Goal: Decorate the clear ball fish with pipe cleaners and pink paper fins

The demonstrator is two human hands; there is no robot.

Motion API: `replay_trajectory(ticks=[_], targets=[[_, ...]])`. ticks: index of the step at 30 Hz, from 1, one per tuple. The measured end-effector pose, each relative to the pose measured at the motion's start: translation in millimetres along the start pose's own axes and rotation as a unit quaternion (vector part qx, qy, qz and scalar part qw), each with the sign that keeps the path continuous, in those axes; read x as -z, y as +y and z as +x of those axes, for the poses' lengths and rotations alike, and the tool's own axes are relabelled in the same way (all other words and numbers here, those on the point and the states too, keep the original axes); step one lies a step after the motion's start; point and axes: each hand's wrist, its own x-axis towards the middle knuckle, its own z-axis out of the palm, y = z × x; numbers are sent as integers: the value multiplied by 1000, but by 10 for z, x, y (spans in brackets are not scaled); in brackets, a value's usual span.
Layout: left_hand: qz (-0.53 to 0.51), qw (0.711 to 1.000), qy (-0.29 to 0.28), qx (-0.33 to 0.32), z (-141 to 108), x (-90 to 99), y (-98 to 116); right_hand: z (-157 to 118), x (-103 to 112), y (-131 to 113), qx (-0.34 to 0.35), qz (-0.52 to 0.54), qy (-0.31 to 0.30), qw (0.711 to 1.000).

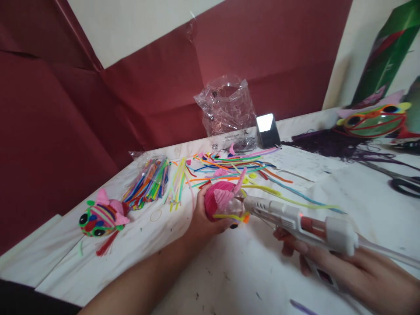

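Observation:
Held in my left hand is a fish-like craft figure with a ribbed pink body, pink fins and a partly clear side. A yellow strip and a dark eye show at its lower right. My right hand is closed round the grip of a white glue gun, with a red light on its body and a clear glue stick coming out of the back. The gun's nozzle points left and is right at the figure's clear side; whether it touches I cannot tell.
A finished-looking multicoloured fish figure sits at left. Bagged pipe cleaners and loose ones lie behind my left hand. A phone leans near a clear plastic bag. Scissors, dark purple strands and another figure are at right.

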Motion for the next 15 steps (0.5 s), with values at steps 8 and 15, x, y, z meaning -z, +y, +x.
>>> replay_trajectory(ticks=[8, 15], targets=[[1, 1000, -4, -5, -2, 9, -28, -29, 39, 106, -9, -4, -16, 1000], [-1, 1000, -11, -7, 2, 11, -8, -62, 11, 143, -8, -20, 14, 1000]])
